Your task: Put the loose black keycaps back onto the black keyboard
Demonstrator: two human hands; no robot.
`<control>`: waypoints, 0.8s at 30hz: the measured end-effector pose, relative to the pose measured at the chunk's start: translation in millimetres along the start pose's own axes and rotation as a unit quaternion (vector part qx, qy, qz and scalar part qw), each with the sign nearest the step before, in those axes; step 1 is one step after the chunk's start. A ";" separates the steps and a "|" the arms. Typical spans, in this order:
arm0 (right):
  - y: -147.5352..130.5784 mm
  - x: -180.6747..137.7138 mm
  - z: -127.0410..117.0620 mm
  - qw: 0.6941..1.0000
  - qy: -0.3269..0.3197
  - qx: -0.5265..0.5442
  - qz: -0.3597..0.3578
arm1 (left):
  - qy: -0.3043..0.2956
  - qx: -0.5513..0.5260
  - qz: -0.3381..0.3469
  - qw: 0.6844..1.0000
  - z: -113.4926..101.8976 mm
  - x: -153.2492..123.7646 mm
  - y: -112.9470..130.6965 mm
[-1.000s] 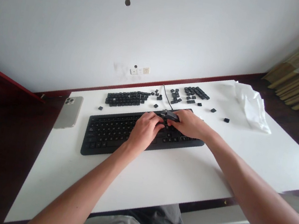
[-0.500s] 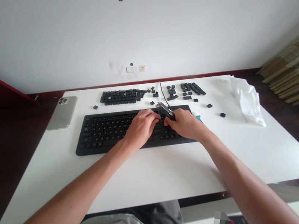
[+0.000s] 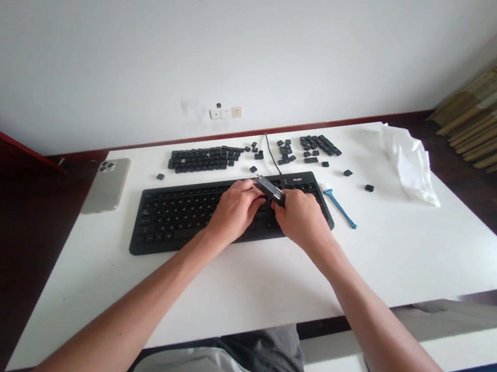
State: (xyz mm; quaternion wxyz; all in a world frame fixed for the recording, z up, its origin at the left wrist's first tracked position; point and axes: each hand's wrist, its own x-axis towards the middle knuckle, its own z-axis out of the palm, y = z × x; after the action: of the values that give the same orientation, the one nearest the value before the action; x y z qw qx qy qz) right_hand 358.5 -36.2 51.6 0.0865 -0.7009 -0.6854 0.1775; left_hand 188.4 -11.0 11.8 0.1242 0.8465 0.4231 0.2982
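Observation:
A black keyboard [image 3: 168, 214] lies on the white table, many of its keys stripped of their caps. Over its right half, my right hand [image 3: 303, 213] is closed around a slim black-and-silver hand tool [image 3: 269, 189] whose exact kind I cannot make out. The tool points up and left, toward my left hand [image 3: 236, 206]. My left fingers are pinched together by the tool, low over the keys; whatever they hold is hidden. Loose black keycaps [image 3: 203, 159] lie in rows behind the keyboard, with another group of keycaps [image 3: 286, 152] farther right.
A blue-handled brush [image 3: 341, 209] lies right of the keyboard. The keyboard's cable [image 3: 272, 155] runs back toward the wall. A phone [image 3: 108, 184] rests at the table's left edge, and a crumpled white bag [image 3: 410, 164] lies at the back right.
My right hand has shifted slightly left and down, uncovering the brush and the keyboard's upper right part. The tool has come closer to my left hand, which stays nearly in place.

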 end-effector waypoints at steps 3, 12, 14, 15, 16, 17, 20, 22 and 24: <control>-3.3 -2.8 2.6 1.000 0.014 -0.008 0.006 | -0.004 0.005 -0.005 1.000 0.7 0.2 -0.8; -13.4 -7.6 5.1 0.999 0.019 -0.020 0.046 | -0.017 0.054 0.020 0.998 6.0 2.6 0.9; -14.0 -3.9 2.1 0.998 0.011 -0.024 0.052 | -0.024 0.065 0.028 0.997 6.0 3.9 3.7; -14.2 -1.6 0.3 0.998 0.007 -0.028 0.055 | -0.027 0.070 0.031 0.997 5.9 4.4 5.0; -14.4 0.8 -1.6 0.998 0.004 -0.034 0.057 | -0.030 0.074 0.034 0.996 5.7 4.8 6.1; -14.7 3.2 -3.6 0.998 0.002 -0.039 0.057 | -0.032 0.075 0.036 0.996 5.4 5.0 7.0; -17.6 10.2 -8.5 0.997 -0.002 -0.050 0.051 | -0.031 0.078 0.042 0.996 4.6 5.0 8.0; -21.1 15.2 -10.0 0.998 -0.002 -0.054 0.044 | -0.031 0.082 0.048 0.995 3.8 4.5 8.0; -24.3 20.5 -9.9 0.998 -0.004 -0.061 0.033 | -0.032 0.082 0.054 0.995 2.9 3.9 7.9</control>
State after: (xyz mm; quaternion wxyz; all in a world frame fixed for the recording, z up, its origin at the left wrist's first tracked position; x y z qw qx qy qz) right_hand 339.5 -13.6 66.9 0.0347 -0.7261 -0.6722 0.1407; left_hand 197.0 -12.6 14.7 0.0512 0.8846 0.3959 0.2413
